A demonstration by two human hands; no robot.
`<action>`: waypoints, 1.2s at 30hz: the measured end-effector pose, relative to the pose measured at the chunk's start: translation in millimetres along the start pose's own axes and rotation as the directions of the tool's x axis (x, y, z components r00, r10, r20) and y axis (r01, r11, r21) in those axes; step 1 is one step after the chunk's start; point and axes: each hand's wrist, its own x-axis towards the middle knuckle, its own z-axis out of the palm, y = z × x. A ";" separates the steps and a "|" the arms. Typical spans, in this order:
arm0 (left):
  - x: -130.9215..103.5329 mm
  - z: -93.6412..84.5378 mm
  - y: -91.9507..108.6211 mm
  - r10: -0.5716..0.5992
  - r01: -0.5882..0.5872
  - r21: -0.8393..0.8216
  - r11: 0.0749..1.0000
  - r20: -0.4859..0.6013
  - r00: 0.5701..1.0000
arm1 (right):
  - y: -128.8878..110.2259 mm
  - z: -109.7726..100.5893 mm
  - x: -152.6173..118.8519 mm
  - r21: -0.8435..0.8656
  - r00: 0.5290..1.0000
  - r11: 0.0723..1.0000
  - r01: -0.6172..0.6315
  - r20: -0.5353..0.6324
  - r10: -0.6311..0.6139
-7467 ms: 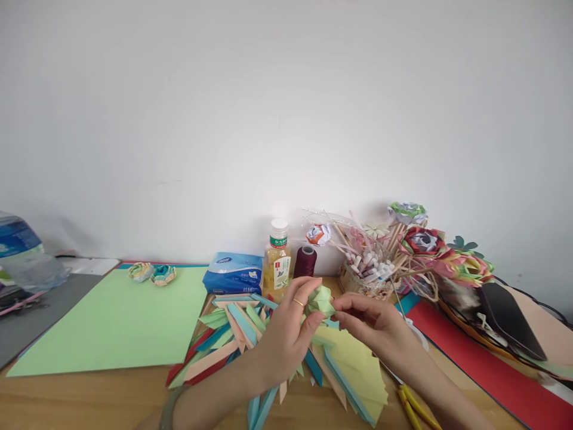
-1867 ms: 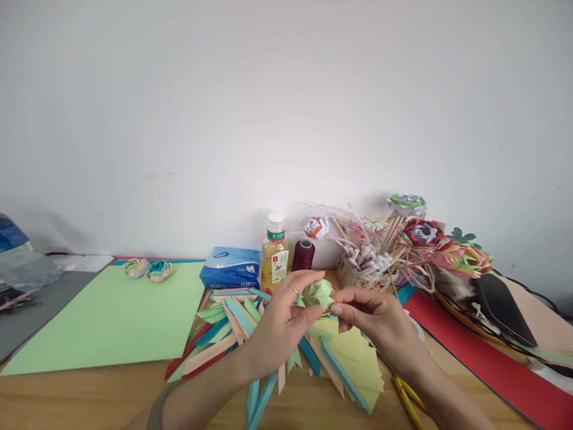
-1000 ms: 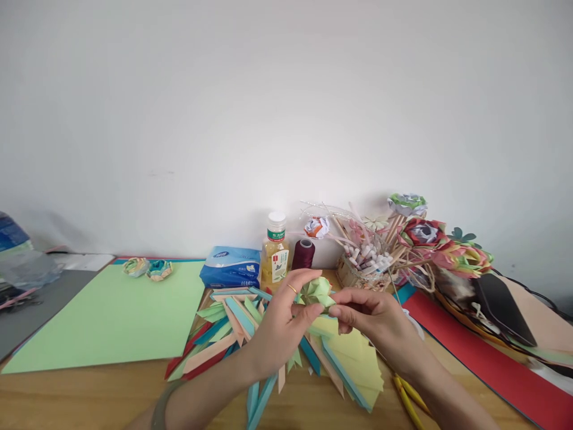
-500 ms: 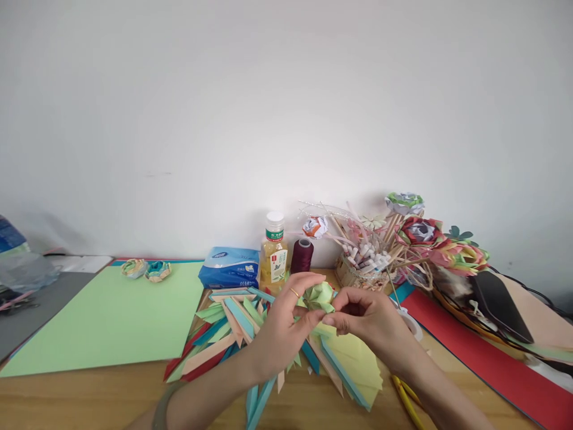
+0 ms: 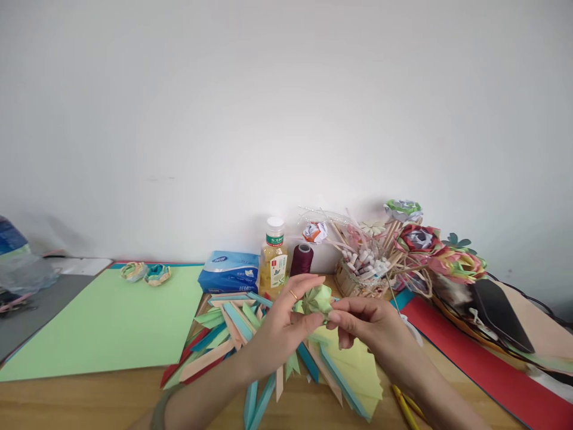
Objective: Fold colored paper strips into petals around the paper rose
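Between my two hands is a light green folded paper flower (image 5: 317, 300), held up over the table. My left hand (image 5: 280, 319), with a ring on one finger, curls around it from the left, thumb below and fingers above. From the right, my right hand (image 5: 364, 319) pinches the flower's lower right edge between thumb and fingertips. Beneath the hands lies a loose pile of folded paper strips (image 5: 239, 319) in blue, peach, green and red. Yellow-green paper pieces (image 5: 353, 364) lie under my right hand, partly hidden by it.
Two finished paper rosettes (image 5: 157, 274) rest on a large green sheet (image 5: 111, 328). Along the wall stand a tissue pack (image 5: 229, 272), a drink bottle (image 5: 274, 257), a thread spool (image 5: 302, 259) and a basket (image 5: 358, 283) of paper flowers. Yellow-handled scissors or pliers (image 5: 405, 407) lie front right.
The paper flower has turned a little in my fingers, showing more of its ridged petals. My right hand has dropped slightly and its fingers have shifted along the edge.
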 end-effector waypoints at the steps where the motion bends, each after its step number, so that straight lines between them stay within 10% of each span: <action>1: 0.7 -0.1 0.6 -0.045 0.045 -0.030 0.999 -0.013 0.999 | 0.0 -1.8 -0.4 -0.033 1.000 0.999 0.015 -0.009 -0.015; 7: 1.4 3.8 5.2 -0.346 0.341 -0.329 0.881 0.045 0.937 | -1.3 -13.1 -4.8 -0.290 0.922 0.907 0.305 -0.147 -0.358; 14: 1.6 11.0 5.1 -0.466 0.454 -0.413 0.789 0.080 0.881 | 3.8 -7.0 -4.5 -0.472 0.775 0.657 0.587 0.094 -0.625; 23: -0.1 14.7 -0.8 -0.489 0.496 -0.400 0.771 0.129 0.863 | 3.9 -0.9 -1.0 -0.359 0.930 0.866 0.348 0.016 -0.367; 30: 1.3 11.9 -0.3 -0.557 0.604 -0.337 0.722 0.235 0.797 | -4.1 -1.2 2.5 -0.030 0.995 0.997 -0.071 0.070 0.073; 36: 2.7 7.1 -5.4 -0.558 0.637 -0.343 0.690 0.307 0.771 | -4.8 -5.8 3.5 0.063 0.999 0.998 0.006 -0.035 -0.004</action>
